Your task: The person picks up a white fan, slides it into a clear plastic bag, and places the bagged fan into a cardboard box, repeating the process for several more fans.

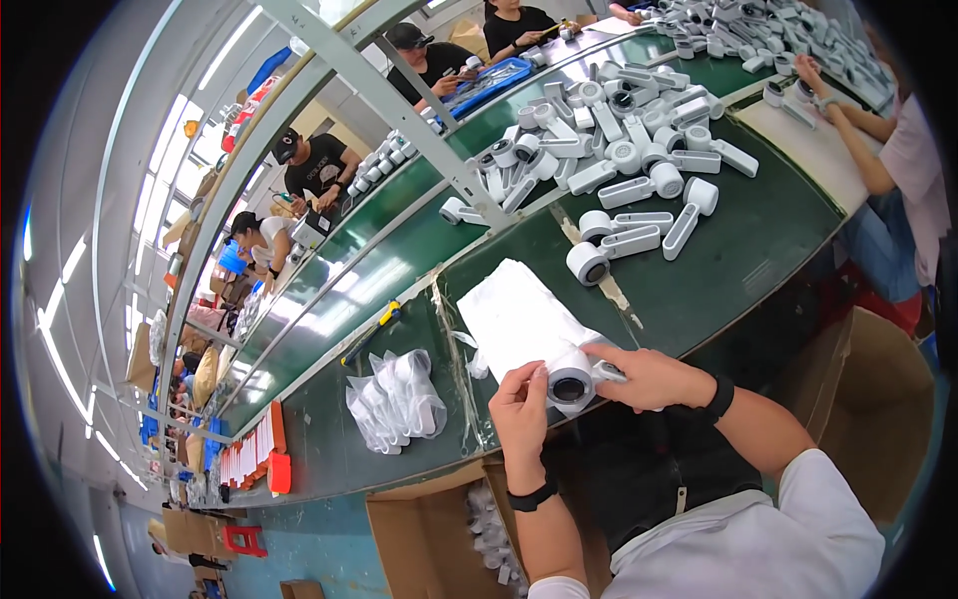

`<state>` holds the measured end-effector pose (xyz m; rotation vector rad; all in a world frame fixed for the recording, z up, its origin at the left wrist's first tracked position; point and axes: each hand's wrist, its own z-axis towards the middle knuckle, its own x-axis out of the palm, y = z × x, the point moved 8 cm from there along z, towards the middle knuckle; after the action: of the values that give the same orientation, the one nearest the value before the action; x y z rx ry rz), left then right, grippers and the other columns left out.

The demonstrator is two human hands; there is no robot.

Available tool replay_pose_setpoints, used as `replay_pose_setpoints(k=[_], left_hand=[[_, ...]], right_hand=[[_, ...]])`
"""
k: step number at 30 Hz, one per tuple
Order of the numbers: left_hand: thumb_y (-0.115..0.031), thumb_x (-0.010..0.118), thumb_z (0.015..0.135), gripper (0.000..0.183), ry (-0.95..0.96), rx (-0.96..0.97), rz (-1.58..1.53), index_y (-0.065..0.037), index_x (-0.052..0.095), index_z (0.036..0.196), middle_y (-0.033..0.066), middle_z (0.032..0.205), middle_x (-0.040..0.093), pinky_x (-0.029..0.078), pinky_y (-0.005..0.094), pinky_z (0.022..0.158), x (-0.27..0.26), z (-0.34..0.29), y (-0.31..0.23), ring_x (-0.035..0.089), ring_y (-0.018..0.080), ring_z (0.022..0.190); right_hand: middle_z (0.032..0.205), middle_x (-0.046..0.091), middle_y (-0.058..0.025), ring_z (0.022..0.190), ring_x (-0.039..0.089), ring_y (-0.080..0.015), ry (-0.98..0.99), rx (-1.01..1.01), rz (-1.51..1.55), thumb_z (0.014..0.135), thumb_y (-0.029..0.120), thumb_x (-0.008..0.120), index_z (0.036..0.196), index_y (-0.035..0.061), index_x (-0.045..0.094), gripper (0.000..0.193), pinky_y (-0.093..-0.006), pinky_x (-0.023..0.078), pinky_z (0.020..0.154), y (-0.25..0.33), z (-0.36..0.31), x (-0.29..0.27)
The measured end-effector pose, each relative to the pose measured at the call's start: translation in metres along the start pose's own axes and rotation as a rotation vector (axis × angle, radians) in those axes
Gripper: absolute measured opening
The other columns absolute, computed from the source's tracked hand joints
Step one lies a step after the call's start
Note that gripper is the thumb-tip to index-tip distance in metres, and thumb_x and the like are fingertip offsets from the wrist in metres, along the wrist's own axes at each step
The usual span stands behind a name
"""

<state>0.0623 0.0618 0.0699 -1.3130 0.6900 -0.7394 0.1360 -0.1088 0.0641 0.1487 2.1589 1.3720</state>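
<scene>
A white handheld device point(570, 378) with a round head and a dark circular centre is between my two hands, over the front edge of a stack of thin white plastic bags point(519, 304). My right hand point(649, 379) is closed around the device's handle side, its fingers beside the head. Thumb and fingers of my left hand point(521, 399) are pinched together at the left of the head; what they hold, if anything, is too small to make out. Left of the stack lie several bagged devices point(396, 399) in clear plastic.
A large pile of similar devices point(619, 130) covers the far part of the green table point(738, 260). A yellow-handled cutter point(384, 317) lies left of the bags. An open cardboard box point(419, 529) stands below, another box point(868, 399) at right. Co-workers sit across and at right.
</scene>
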Motion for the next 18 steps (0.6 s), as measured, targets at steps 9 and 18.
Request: replay_pose_setpoints(k=[9,18], left_hand=[[-0.003,0.07,0.083,0.012,-0.019,0.402,0.358,-0.001,0.07,0.094,0.0035,0.081,0.059,0.043,0.0219,0.061,0.028,-0.022,-0.044,0.055,0.0094,0.069],[-0.001,0.073,0.077,0.015,0.04,0.552,0.465,-0.003,0.07,0.091,0.0067,0.081,0.06,0.044,0.025,0.058,0.044,-0.041,-0.051,0.056,0.0147,0.067]], right_hand=[[0.08,0.065,-0.0223,0.075,0.064,-0.0415,-0.328,-0.138,-0.1,0.089,0.028,0.056,0.14,0.011,0.032,0.058,-0.0458,0.05,0.069,-0.011,0.001,0.005],[0.092,0.065,-0.013,0.054,0.063,-0.017,-0.118,-0.081,0.602,0.094,0.019,0.052,0.151,0.0085,0.013,0.07,-0.0322,0.051,0.05,-0.016,0.0,0.019]])
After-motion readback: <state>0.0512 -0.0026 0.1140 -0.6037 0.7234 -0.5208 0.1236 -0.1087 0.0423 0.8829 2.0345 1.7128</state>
